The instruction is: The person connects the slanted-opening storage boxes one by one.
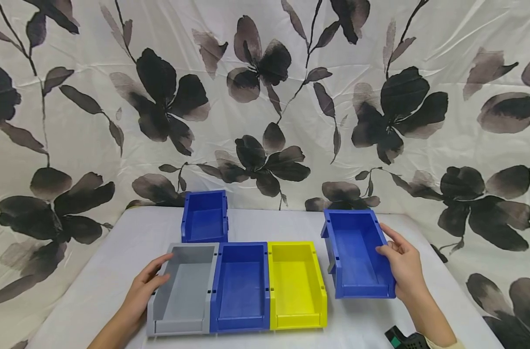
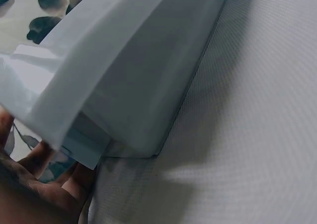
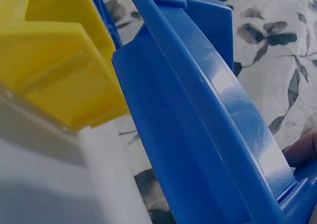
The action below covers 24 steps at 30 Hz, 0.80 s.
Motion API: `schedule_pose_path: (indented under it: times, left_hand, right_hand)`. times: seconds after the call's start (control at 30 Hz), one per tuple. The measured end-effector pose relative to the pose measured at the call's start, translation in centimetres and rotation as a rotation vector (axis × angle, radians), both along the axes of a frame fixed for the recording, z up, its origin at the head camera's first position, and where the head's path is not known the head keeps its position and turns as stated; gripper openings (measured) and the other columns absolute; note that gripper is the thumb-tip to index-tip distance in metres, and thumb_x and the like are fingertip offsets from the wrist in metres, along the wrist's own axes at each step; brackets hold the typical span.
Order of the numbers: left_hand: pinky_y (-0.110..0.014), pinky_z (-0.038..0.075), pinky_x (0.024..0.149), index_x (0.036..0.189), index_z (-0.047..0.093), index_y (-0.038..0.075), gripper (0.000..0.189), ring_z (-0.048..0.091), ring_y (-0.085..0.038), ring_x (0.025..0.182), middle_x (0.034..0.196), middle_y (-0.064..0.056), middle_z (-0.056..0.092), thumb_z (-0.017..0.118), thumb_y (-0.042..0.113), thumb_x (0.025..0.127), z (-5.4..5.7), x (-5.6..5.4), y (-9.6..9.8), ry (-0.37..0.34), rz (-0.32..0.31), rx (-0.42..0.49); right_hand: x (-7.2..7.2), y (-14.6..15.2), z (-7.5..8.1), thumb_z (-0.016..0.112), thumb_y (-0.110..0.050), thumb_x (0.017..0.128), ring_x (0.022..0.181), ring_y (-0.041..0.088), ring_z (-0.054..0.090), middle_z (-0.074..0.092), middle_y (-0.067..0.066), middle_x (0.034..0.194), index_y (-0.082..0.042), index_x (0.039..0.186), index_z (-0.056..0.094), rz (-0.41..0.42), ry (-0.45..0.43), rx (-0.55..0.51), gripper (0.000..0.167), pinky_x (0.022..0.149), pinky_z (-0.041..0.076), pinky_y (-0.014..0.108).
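Taking the middle blue bin point(image 1: 241, 286) as the centre of a clock in the head view, the grey bin point(image 1: 186, 283) sits at 9 o'clock and the yellow bin point(image 1: 295, 281) at 3 o'clock, the three side by side in a row on the white table point(image 1: 99, 286). The rear blue bin point(image 1: 205, 216) stands at 11 o'clock, just behind the row. The left hand point(image 1: 145, 283) is at 9 o'clock, its fingers loose and apart, with the fingertip and thumb touching the grey bin's outer rim. The right hand point(image 1: 402, 264), near 3 o'clock, is clamped on the right wall of another bin, the held blue bin point(image 1: 358, 257), with the thumb over the rim. That bin is between 2 and 3 o'clock, apart from the yellow bin and slightly aslant to the row; whether it touches the table I cannot tell. A dark gadget point(image 1: 406, 339) is worn on the right wrist, towards 4 o'clock. A flowered cloth point(image 1: 265, 111) hangs behind everything at 12 o'clock
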<state>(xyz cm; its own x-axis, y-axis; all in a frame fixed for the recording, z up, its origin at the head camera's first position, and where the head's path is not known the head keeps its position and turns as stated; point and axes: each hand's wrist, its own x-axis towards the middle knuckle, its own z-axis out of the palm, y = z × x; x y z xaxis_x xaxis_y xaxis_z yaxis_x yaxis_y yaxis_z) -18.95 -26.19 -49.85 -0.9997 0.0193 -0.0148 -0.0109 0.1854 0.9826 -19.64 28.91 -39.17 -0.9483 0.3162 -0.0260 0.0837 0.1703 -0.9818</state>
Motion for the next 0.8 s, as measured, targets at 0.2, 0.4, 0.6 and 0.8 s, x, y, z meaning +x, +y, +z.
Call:
schedule_pose_path:
  times: [0.2,0.4,0.6,0.8]
  left_hand:
    - [-0.063,0.018,0.107,0.148,0.038,0.011,0.052,0.009,-0.042,0.143,0.159,-0.018,0.015,0.055,0.019,0.099,0.1,0.1,0.0,0.0,0.003,-0.026]
    - [-0.064,0.015,0.107,0.148,0.038,0.01,0.052,0.009,-0.043,0.143,0.158,-0.018,0.016,0.055,0.016,0.099,-0.1,-0.4,-0.2,-0.004,0.0,-0.01]
    - [-0.065,0.014,0.107,0.148,0.038,0.009,0.052,0.007,-0.043,0.143,0.159,-0.019,0.014,0.054,0.015,0.099,-0.2,-1.0,-0.6,0.002,-0.01,0.001]
    - [-0.065,0.012,0.108,0.148,0.037,0.009,0.052,0.006,-0.042,0.144,0.159,-0.018,0.014,0.055,0.014,0.099,-0.1,-1.6,-0.7,0.002,-0.022,0.014]
  right_hand:
    - [0.3,-0.1,-0.6,0.054,-0.001,0.091,0.085,0.013,0.041,0.038,-0.003,0.079,-0.014,0.148,0.042,0.001,-0.02,-0.006,0.06,0.088,0.025,0.039]
    - [0.5,-0.2,-1.1,0.054,-0.002,0.092,0.095,0.017,0.041,0.039,-0.003,0.079,-0.015,0.15,0.039,0.017,-0.051,-0.004,0.061,0.09,0.025,0.041]
    - [0.5,-0.6,-1.5,0.056,-0.001,0.091,0.083,0.012,0.042,0.038,-0.005,0.077,-0.014,0.149,0.041,0.006,-0.052,-0.012,0.061,0.087,0.026,0.037]
    - [0.3,-1.0,-1.9,0.056,-0.001,0.09,0.078,0.01,0.041,0.038,-0.006,0.075,-0.013,0.148,0.043,0.003,-0.048,-0.008,0.06,0.085,0.027,0.035]
